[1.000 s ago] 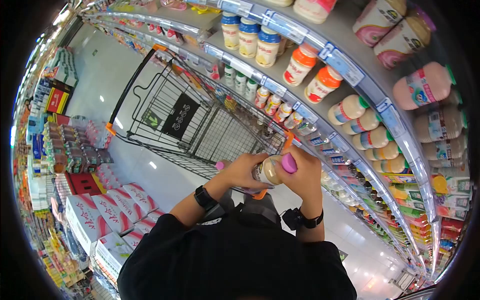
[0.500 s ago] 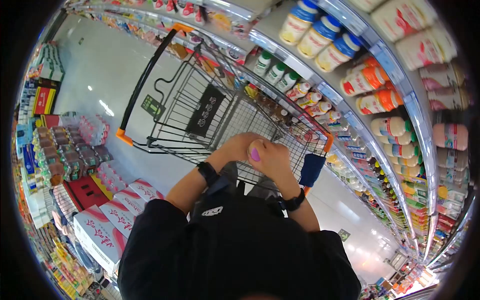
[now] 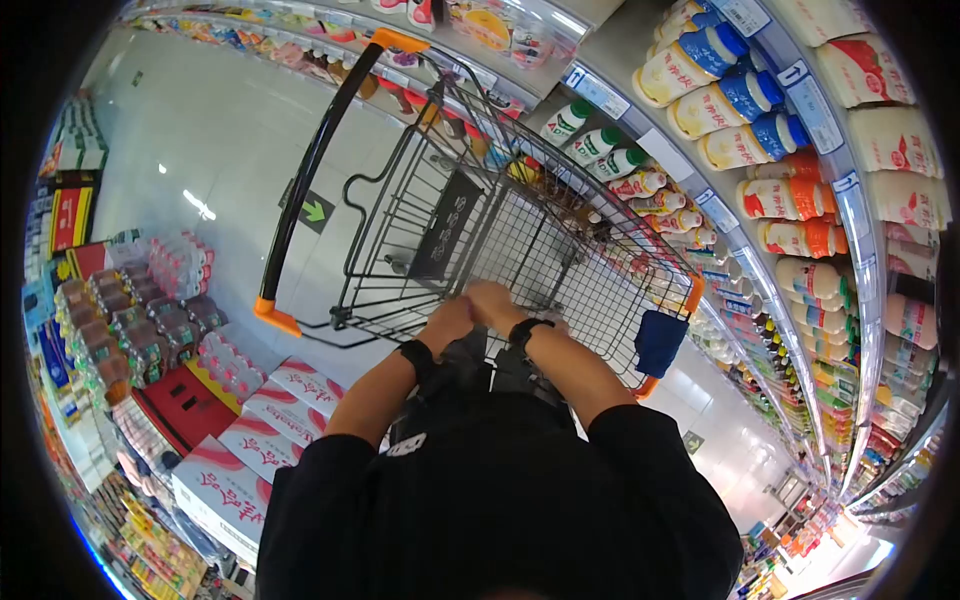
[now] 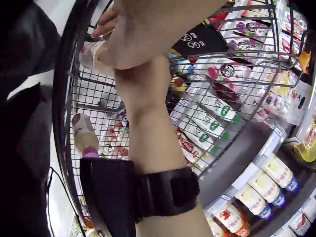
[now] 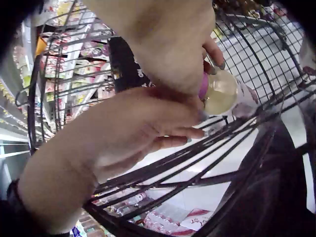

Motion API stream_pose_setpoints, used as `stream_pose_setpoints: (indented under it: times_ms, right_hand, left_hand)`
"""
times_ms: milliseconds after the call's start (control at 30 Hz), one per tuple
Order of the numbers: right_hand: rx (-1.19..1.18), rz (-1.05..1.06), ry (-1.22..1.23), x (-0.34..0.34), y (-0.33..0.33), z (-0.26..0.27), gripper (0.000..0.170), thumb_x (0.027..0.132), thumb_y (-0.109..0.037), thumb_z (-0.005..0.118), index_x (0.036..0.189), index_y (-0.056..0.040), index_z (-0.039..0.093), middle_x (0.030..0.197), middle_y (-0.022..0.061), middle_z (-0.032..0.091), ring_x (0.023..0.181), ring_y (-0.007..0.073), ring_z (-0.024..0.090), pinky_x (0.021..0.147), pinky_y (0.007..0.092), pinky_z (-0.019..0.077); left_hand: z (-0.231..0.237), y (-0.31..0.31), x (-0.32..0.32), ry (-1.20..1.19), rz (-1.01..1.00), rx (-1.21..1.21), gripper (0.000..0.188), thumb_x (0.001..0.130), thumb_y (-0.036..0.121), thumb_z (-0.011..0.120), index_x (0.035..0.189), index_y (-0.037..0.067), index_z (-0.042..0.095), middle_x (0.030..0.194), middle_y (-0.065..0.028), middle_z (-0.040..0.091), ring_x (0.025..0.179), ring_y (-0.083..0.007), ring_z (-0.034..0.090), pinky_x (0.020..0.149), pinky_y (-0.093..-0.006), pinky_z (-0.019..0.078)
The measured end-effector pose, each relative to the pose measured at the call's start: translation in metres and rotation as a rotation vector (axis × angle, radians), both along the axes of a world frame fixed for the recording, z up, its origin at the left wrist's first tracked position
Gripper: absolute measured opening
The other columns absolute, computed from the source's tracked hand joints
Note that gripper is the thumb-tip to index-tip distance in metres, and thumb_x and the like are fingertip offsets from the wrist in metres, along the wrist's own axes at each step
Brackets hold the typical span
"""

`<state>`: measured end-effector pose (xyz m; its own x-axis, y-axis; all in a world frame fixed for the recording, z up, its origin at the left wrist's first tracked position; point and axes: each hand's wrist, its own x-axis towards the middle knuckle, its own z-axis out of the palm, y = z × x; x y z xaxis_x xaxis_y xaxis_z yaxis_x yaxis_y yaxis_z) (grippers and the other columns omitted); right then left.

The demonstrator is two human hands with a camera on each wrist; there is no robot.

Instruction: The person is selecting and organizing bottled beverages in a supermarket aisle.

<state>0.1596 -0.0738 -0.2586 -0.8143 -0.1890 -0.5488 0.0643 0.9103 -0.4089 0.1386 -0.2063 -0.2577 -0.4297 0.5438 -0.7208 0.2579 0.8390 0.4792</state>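
In the head view my left hand (image 3: 450, 322) and right hand (image 3: 490, 303) meet over the near side of the cart; they hide the bottle there. The right wrist view shows this drink bottle (image 5: 222, 94), clear with cream-coloured contents and a purple cap (image 5: 203, 86), lying tilted. My right hand (image 5: 173, 54) curls its fingers over the neck. My left hand (image 5: 148, 118) grips at the cap end, some fingers reaching out below; the right hand partly hides it. In the left wrist view, a second purple-capped bottle (image 4: 84, 131) is seen at the cart's mesh.
The wire shopping cart (image 3: 600, 290) stands before me, its black handle (image 3: 325, 150) at the left and a blue cloth (image 3: 660, 345) at its right corner. Shelves of bottled drinks (image 3: 725, 95) line the right. Cartons (image 3: 225, 490) and bottle packs (image 3: 130, 330) are stacked at the left.
My hands have drawn closer together and down toward my body with the bottle. Its purple cap, visible from the head before, is now hidden there. The cart and shelves have shifted in view.
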Motion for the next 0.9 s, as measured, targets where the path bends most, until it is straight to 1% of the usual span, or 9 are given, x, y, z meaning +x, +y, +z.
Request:
stream_pose_setpoints:
  times_ms: [33, 133, 233, 433, 467, 567, 667, 733, 900]
  right_hand:
    - [0.004, -0.037, -0.022, 0.000, -0.008, -0.011, 0.034, 0.065, -0.021, 0.068, 0.093, -0.0028, 0.059, 0.087, 0.0182, 0.063, 0.084, 0.0332, 0.063, 0.067, 0.0424, 0.0519]
    - [-0.036, -0.082, -0.105, -0.001, -0.017, -0.020, 0.043, 0.065, -0.017, 0.070, 0.101, 0.0021, 0.055, 0.096, 0.0190, 0.062, 0.094, 0.0325, 0.060, 0.071, 0.0411, 0.0526]
    - [-0.119, -0.178, -0.115, 0.000, -0.023, -0.034, 0.046, 0.065, -0.016, 0.070, 0.105, 0.0011, 0.054, 0.102, 0.0182, 0.060, 0.101, 0.0320, 0.056, 0.077, 0.0404, 0.0514]
    - [-0.115, -0.180, -0.123, -0.003, -0.025, -0.028, 0.046, 0.065, -0.016, 0.068, 0.107, -0.0011, 0.055, 0.105, 0.0171, 0.058, 0.101, 0.0327, 0.055, 0.084, 0.0407, 0.0474]
    - [-0.108, -0.154, -0.123, -0.002, -0.025, -0.028, 0.045, 0.066, -0.016, 0.067, 0.107, -0.0016, 0.055, 0.105, 0.0170, 0.058, 0.101, 0.0326, 0.055, 0.085, 0.0409, 0.0471]
    - [-0.119, -0.145, -0.032, 0.007, -0.028, -0.053, 0.044, 0.068, -0.025, 0.067, 0.105, -0.0057, 0.054, 0.099, 0.0147, 0.061, 0.096, 0.0312, 0.058, 0.078, 0.0410, 0.0488]
    - [-0.289, -0.206, -0.027, 0.010, -0.015, -0.038, 0.046, 0.069, -0.029, 0.066, 0.107, -0.0046, 0.054, 0.102, 0.0163, 0.060, 0.097, 0.0318, 0.058, 0.081, 0.0428, 0.0471]
    - [-0.146, -0.286, -0.124, 0.014, 0.003, -0.024, 0.047, 0.071, -0.030, 0.065, 0.109, -0.0040, 0.055, 0.105, 0.0163, 0.059, 0.101, 0.0319, 0.056, 0.083, 0.0444, 0.0450]
    - [0.301, -0.472, -0.201, 0.063, 0.066, -0.004, 0.051, 0.076, -0.027, 0.061, 0.120, -0.0035, 0.051, 0.122, 0.0183, 0.048, 0.116, 0.0337, 0.044, 0.092, 0.0498, 0.0374]
  left_hand:
    - [-0.011, -0.003, -0.003, -0.028, -0.019, 0.037, 0.051, 0.074, 0.037, 0.060, 0.111, 0.002, 0.054, 0.105, -0.0229, 0.060, 0.098, -0.0374, 0.058, 0.083, -0.0442, 0.0467]
    - [-0.002, -0.001, -0.012, -0.022, -0.059, 0.005, 0.026, 0.074, 0.019, 0.057, 0.094, 0.002, 0.060, 0.102, -0.0200, 0.062, 0.095, -0.0350, 0.059, 0.082, -0.0426, 0.0468]
    - [0.012, 0.000, -0.023, -0.120, 0.159, -0.006, 0.026, 0.075, 0.020, 0.058, 0.096, 0.004, 0.061, 0.103, -0.0205, 0.061, 0.098, -0.0362, 0.058, 0.082, -0.0422, 0.0466]
    - [-0.066, -0.025, -0.010, -0.235, 0.242, 0.072, 0.043, 0.077, 0.020, 0.057, 0.118, 0.008, 0.052, 0.110, -0.0213, 0.059, 0.104, -0.0361, 0.056, 0.084, -0.0408, 0.0453]
    - [-0.047, -0.019, -0.013, -0.239, 0.264, 0.058, 0.050, 0.077, 0.020, 0.057, 0.125, 0.010, 0.046, 0.112, -0.0209, 0.058, 0.105, -0.0366, 0.055, 0.086, -0.0410, 0.0447]
    - [-0.036, -0.015, -0.025, -0.260, 0.120, -0.048, 0.057, 0.077, 0.019, 0.056, 0.130, 0.012, 0.040, 0.113, -0.0205, 0.058, 0.105, -0.0378, 0.055, 0.086, -0.0411, 0.0446]
    - [-0.065, -0.023, -0.021, -0.112, -0.013, -0.011, 0.065, 0.075, 0.019, 0.056, 0.132, 0.002, 0.030, 0.106, -0.0248, 0.060, 0.100, -0.0392, 0.057, 0.082, -0.0435, 0.0464]
    - [-0.057, -0.021, -0.016, -0.019, 0.010, 0.100, 0.064, 0.074, 0.018, 0.055, 0.129, -0.004, 0.029, 0.101, -0.0269, 0.060, 0.096, -0.0399, 0.059, 0.079, -0.0451, 0.0473]
    - [-0.037, 0.008, -0.026, -0.020, -0.209, -0.034, 0.055, 0.072, 0.015, 0.054, 0.124, 0.002, 0.042, 0.114, -0.0245, 0.054, 0.104, -0.0382, 0.055, 0.085, -0.0423, 0.0465]
